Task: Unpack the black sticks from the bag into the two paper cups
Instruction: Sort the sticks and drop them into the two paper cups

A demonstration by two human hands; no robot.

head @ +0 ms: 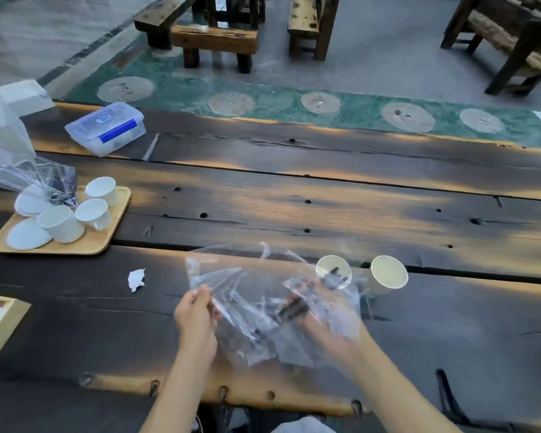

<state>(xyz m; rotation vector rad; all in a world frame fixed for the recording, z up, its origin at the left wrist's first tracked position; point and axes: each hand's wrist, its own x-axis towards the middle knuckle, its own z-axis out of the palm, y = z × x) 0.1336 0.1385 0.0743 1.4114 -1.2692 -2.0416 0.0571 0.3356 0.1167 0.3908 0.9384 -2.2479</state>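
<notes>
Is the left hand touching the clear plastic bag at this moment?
Touching. The head view shows the left hand pinching the edge of the clear plastic bag between its fingers, with the film pulled taut from that grip.

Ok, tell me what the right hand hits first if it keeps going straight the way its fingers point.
Probably the nearer paper cup. The right hand, inside the clear bag holding black sticks, points up and slightly right toward that cup's mouth. Depth is hard to judge through the plastic.

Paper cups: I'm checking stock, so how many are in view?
5: three on the wooden tray at left, two lying by the bag, at and. The tray's plastic may hide more.
</notes>
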